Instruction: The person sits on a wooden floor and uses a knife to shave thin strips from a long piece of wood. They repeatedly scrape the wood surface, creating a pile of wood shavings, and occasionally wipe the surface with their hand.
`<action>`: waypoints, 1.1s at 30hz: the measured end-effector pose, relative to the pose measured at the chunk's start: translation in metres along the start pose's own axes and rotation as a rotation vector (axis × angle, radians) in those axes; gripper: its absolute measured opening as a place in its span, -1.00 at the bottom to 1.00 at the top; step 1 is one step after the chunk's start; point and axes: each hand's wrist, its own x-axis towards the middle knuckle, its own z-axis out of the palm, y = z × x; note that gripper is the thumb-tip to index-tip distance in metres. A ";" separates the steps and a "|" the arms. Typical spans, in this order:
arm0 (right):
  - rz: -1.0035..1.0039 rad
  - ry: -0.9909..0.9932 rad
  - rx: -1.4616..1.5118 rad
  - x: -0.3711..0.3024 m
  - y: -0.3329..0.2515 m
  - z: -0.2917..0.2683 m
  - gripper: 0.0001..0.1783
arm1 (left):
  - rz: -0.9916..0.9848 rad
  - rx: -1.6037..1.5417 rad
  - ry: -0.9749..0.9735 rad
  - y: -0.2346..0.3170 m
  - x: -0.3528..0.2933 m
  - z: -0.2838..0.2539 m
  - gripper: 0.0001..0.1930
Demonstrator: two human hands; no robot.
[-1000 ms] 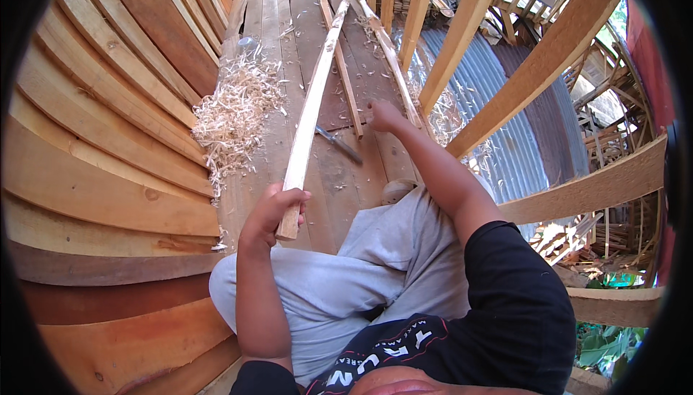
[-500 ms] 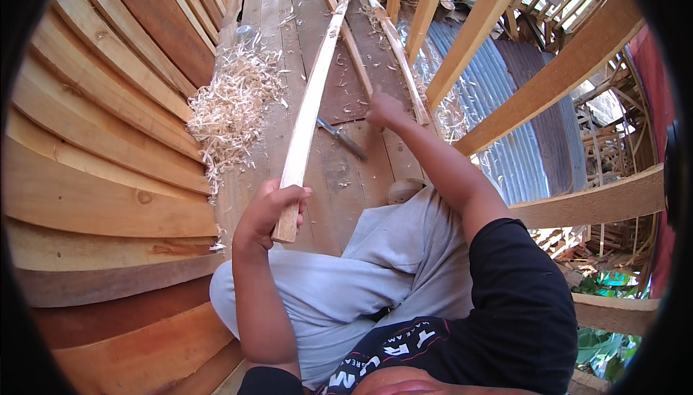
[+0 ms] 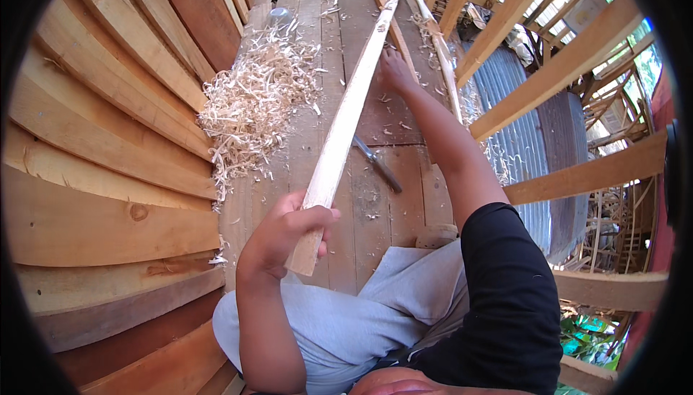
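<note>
My left hand is closed around the near end of a long, pale, shaved wooden stick, which slants away over the plank floor. Stretched far forward, my right hand is beside the far half of that stick, over a thinner brown wooden strip. Its fingers point forward and look apart; whether they touch either piece is unclear. Between my arms a knife with a dark handle lies on the floor, its blade partly behind the stick.
Curly wood shavings are heaped by the plank wall on the left, near a clear glass or jar. Another pale stick lies along the right-hand railing. Corrugated metal sheeting shows beyond.
My right hand has moved forward along the sticks, farther from my body. The stick in my left hand appears farther right and lower as the view shifted. The knife stays on the floor.
</note>
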 end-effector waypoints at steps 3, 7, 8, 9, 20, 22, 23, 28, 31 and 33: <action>0.005 0.025 -0.149 0.052 0.061 0.027 -0.49 | -0.032 -0.058 -0.074 0.011 0.014 0.000 -0.68; 0.029 -0.112 -0.130 0.093 0.042 0.044 -0.37 | -0.061 -0.059 -0.031 0.005 0.016 -0.005 -0.68; 0.035 -0.144 -0.111 0.095 0.043 0.044 -0.33 | -0.059 -0.069 -0.023 0.002 0.017 -0.005 -0.68; 0.044 -0.169 -0.093 0.095 0.050 0.042 -0.30 | -0.060 -0.068 -0.024 0.002 0.020 -0.004 -0.68; 0.255 -0.206 -0.041 0.010 0.009 0.029 -0.03 | -0.009 0.016 -0.033 -0.002 0.033 0.006 -0.65; 0.264 -0.229 -0.011 -0.017 -0.032 0.018 -0.16 | -0.003 0.015 0.010 -0.007 0.027 0.003 -0.66; 0.266 -0.274 -0.007 -0.026 -0.046 0.010 -0.16 | 0.014 0.018 0.025 -0.008 0.026 0.002 -0.67; 0.197 -0.322 0.041 -0.085 -0.055 -0.017 -0.17 | 0.065 0.054 0.007 -0.013 0.037 0.006 -0.70; 0.090 -0.334 0.005 -0.105 -0.070 -0.049 -0.19 | 0.084 0.057 0.008 -0.016 0.033 0.003 -0.72; 0.028 -0.177 -0.188 -0.116 -0.070 -0.066 -0.18 | 0.098 0.071 0.034 -0.018 0.030 0.002 -0.73</action>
